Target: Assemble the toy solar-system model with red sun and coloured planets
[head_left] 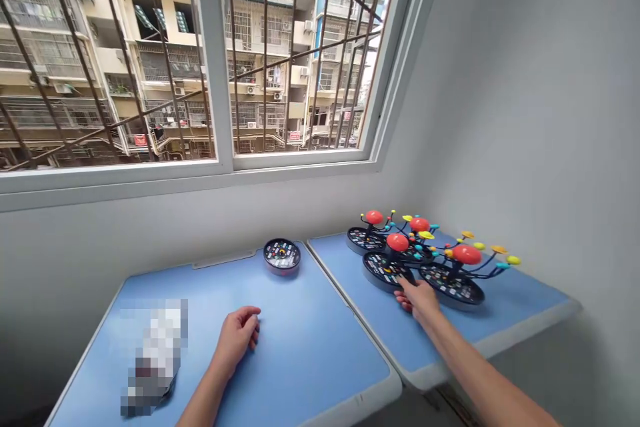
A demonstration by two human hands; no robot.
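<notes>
The right hand (pixel 419 297) pinches the solar-system model (pixel 383 268) just ahead, best kept level and clear of the matching model (pixel 467 254) rightward; the left hand (pixel 239 333) curls empty.

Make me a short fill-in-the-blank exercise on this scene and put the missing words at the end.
1. The right hand is at the edge of a model whose big ball is ____ in color.
2. On the table on the right, the number of models with a big ball is ____.
3. A round base without a big ball stands on the table to the ____.
4. The left hand is over a table top colored ____.

Missing words: red; four; left; blue.
</notes>
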